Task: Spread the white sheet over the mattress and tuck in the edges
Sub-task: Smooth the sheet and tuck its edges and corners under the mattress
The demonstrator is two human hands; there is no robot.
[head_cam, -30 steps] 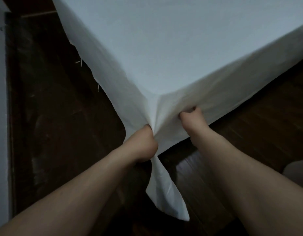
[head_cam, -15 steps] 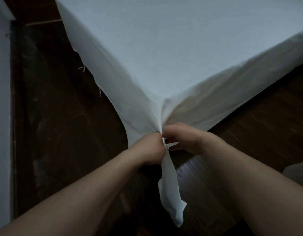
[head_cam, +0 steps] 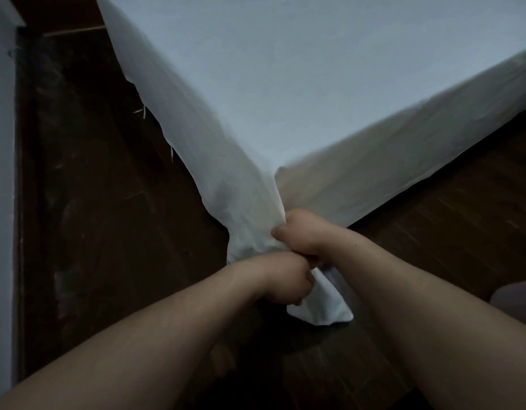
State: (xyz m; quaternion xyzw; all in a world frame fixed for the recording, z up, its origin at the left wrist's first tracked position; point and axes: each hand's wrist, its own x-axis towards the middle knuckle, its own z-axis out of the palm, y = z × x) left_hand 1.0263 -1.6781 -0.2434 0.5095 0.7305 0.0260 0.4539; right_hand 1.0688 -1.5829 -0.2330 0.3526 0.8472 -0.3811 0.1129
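Both hands now meet at the bed corner, clamped on the same bunch of cloth. A second ago they were apart, the right hand [head_cam: 303, 235] pinching the hanging side panel away from the left hand [head_cam: 285, 279]; it has since crossed over and closed round the gathered sheet [head_cam: 315, 84] just above the left fist, knuckles touching. The loose tail below the fists looks shorter and bunched, no longer dangling long. Beyond the hands the sheet lies flat over the mattress, its side panels drawn taut toward the grip; the mattress itself is hidden under it. Dark floor [head_cam: 108, 202] lies to either side. Judging from this, spreading is done at this corner and the slack is collected, ready to knot or push under; no edge here is tucked yet.
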